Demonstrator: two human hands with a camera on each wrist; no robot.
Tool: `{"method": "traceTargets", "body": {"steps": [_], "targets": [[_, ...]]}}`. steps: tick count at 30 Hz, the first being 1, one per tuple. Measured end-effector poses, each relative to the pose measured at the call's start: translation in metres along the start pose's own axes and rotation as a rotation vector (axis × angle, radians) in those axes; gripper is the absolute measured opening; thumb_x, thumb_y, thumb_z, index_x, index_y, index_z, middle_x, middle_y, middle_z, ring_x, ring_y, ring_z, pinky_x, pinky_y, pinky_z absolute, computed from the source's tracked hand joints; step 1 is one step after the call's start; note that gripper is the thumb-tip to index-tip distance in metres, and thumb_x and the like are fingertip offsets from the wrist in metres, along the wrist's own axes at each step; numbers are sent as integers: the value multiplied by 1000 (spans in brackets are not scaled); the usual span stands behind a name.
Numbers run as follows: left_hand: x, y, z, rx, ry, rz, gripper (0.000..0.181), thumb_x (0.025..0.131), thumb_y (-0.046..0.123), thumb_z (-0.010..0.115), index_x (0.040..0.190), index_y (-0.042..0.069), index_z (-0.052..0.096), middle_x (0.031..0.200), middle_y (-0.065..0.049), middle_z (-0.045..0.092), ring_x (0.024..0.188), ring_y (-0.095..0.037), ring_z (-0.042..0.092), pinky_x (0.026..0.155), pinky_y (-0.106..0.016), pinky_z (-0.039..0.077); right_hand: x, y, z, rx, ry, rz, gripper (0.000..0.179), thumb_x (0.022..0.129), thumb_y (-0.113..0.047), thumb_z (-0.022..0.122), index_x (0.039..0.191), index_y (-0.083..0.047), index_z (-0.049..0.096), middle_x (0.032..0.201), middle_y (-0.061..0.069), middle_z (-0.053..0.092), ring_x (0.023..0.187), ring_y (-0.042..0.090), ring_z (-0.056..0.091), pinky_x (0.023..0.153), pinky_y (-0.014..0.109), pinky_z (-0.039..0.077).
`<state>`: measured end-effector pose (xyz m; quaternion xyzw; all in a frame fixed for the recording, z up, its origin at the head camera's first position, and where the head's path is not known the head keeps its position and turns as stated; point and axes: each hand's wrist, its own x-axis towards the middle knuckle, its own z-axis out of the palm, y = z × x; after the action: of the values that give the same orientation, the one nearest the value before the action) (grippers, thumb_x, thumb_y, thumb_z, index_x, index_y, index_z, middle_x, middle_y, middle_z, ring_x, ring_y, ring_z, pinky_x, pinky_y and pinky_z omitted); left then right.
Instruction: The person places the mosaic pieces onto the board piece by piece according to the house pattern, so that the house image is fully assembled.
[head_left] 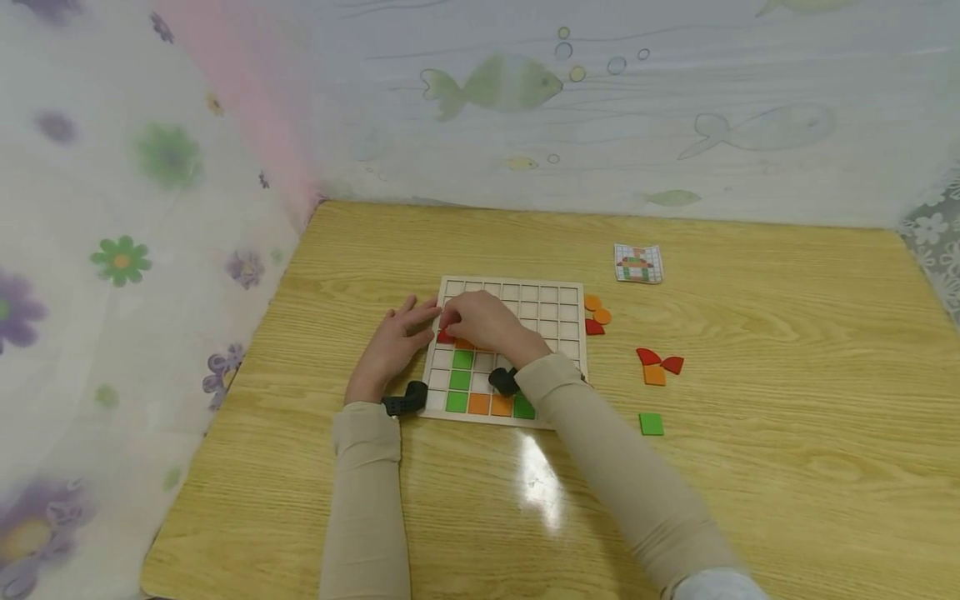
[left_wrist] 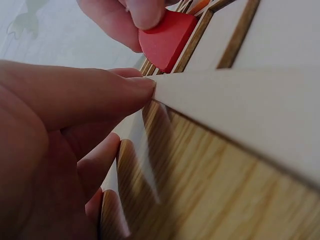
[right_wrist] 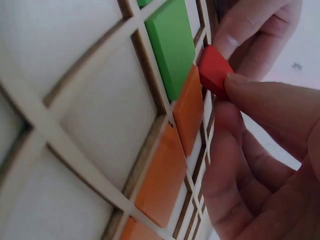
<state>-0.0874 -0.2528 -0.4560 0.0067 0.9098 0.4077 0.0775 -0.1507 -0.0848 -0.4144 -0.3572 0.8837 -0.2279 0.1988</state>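
My right hand (head_left: 483, 321) pinches a red quarter-round tile (right_wrist: 214, 71) between thumb and fingertips. The tile (left_wrist: 169, 37) stands tilted at a cell near the left edge of a wooden grid board (head_left: 568, 313). Beside that edge lies my left hand (head_left: 392, 346), its fingers extended and the fingertips (left_wrist: 145, 89) right at the board's rim. A column of green square tiles (head_left: 460, 380) fills cells on the left, and orange tiles (right_wrist: 162, 177) sit in a row beside the red one. The bottom row holds green and orange squares (head_left: 480, 405). My right forearm hides part of the board.
A small printed pattern card (head_left: 639, 263) lies beyond the board at the right. Loose pieces lie right of the board: orange discs (head_left: 592, 302), red quarter-rounds (head_left: 648, 357), an orange square (head_left: 655, 376) and a green square (head_left: 651, 424). Patterned sheets (head_left: 495, 125) border the table.
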Motion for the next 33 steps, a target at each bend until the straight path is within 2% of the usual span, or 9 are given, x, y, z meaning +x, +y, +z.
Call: {"method": "traceTargets", "body": {"steps": [7,11,19,33], "targets": [[0,0,0,-11,6,6,39,91,16,52,130,17,49,138,9,36,134,-11,10,109,-35,-2,1,-2,5,-29,-8,77,8,86,-19,59,86,-18,67,84,-8,60,74,11,51,66,24,43],[0,-1,0,-25,14,8,40,90,16,53,130,17,49,138,9,36,134,-11,10,109,-35,-2,2,-4,7,-50,-15,97,7,86,-21,60,86,-18,66,85,-7,60,74,11,52,63,24,44],[0,0,-1,-15,4,31,39,91,14,52,130,15,49,138,7,37,134,-12,11,109,-35,-2,1,-4,9,-67,-9,71,7,86,-22,60,89,-19,66,84,-8,61,75,9,52,67,25,45],[-1,0,0,-22,18,24,40,90,14,53,129,17,49,138,8,37,134,-11,12,109,-34,-1,3,-1,7,-34,-53,0,7,87,-21,59,91,-17,63,88,-7,59,77,11,51,71,25,44]]}}
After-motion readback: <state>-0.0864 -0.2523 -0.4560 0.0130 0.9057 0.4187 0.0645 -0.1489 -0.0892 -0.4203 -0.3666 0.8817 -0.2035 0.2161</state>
